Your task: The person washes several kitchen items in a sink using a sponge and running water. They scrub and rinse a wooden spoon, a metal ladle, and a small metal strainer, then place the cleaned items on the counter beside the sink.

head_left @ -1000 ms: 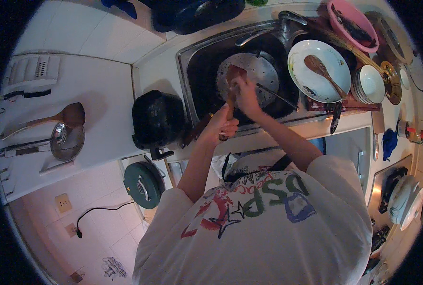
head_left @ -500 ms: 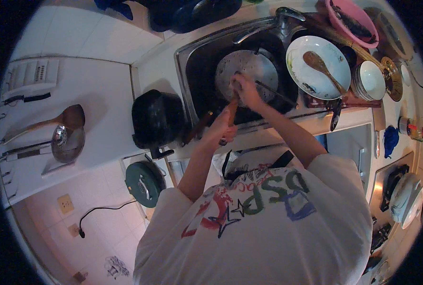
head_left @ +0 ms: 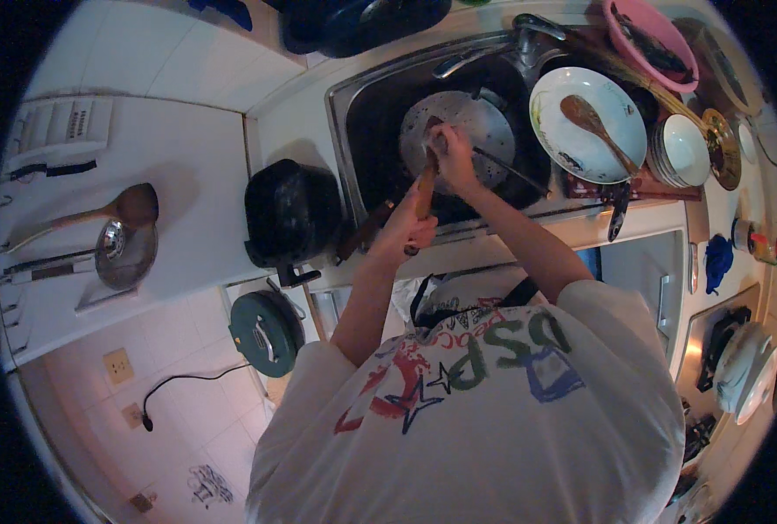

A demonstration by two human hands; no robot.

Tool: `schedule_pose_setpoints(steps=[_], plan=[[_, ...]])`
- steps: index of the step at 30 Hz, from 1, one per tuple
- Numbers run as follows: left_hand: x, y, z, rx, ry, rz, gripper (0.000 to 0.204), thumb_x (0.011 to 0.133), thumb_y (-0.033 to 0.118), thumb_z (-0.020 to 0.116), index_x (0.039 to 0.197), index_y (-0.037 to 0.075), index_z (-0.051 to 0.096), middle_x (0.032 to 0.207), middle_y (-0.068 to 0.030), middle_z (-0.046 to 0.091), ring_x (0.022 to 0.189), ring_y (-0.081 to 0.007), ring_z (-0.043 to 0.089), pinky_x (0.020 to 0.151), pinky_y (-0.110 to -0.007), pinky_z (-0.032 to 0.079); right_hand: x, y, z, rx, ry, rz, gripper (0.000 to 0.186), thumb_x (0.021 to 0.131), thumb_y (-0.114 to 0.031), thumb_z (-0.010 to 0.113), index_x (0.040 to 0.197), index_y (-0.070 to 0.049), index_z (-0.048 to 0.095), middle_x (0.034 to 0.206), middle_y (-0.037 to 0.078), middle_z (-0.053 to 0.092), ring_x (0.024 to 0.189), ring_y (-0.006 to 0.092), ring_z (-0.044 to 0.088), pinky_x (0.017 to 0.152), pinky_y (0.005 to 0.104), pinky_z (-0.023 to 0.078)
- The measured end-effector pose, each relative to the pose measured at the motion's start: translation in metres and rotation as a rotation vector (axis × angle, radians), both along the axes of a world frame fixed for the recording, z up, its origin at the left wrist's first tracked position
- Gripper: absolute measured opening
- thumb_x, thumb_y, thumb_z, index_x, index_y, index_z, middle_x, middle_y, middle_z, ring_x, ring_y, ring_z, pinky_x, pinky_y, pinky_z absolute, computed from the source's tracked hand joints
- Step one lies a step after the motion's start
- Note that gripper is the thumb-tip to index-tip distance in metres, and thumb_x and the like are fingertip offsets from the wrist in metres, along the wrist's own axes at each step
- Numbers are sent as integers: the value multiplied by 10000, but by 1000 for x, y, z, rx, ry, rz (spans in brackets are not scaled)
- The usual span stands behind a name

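Sink serving as the landmark: a round metal lid is lying inside it, under the tap. Left hand is closing around a wooden handle at the sink's front edge, the handle reaching in toward the lid. Right hand is pressing on the lid with fingers curled; what it is gripping I cannot tell. Right of the sink, a white plate is carrying a wooden spoon. Left of the sink, a black pot is sitting on the counter.
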State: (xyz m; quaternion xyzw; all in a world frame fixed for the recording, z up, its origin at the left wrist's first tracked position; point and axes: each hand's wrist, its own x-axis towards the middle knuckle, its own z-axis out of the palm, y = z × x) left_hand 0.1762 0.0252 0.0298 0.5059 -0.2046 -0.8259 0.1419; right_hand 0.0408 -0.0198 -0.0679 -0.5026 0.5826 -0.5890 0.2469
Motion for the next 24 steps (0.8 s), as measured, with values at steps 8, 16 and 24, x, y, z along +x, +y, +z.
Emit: schedule_pose_setpoints(steps=[8, 16, 24], plan=[[-14, -17, -43, -1471, -837, -188, 473, 976, 281, 341, 1435, 189, 281, 732, -192, 617, 577, -366, 585, 542, -471, 454, 42, 24, 8, 413, -764, 24, 322, 852, -187, 659, 1082, -21, 508, 1050, 133, 566, 954, 259, 554, 825, 363, 452], [-42, 37, -18, -1008, -903, -312, 509, 969, 217, 395, 1452, 154, 250, 824, -277, 615, 730, -437, 603, 684, -507, 476, 3, -24, 34, 631, -1482, 111, 235, 865, -175, 622, 1053, -91, 510, 854, 89, 531, 647, 211, 514, 504, 329, 440], [-23, -11, -23, -1100, -680, 197, 533, 970, 217, 404, 1443, 44, 231, 1332, -250, 436, 1198, -357, 464, 997, -387, 351, 0, -33, 34, 697, -998, 109, 318, 877, -380, 584, 813, -69, 559, 654, 71, 586, 577, 216, 589, 494, 357, 462]])
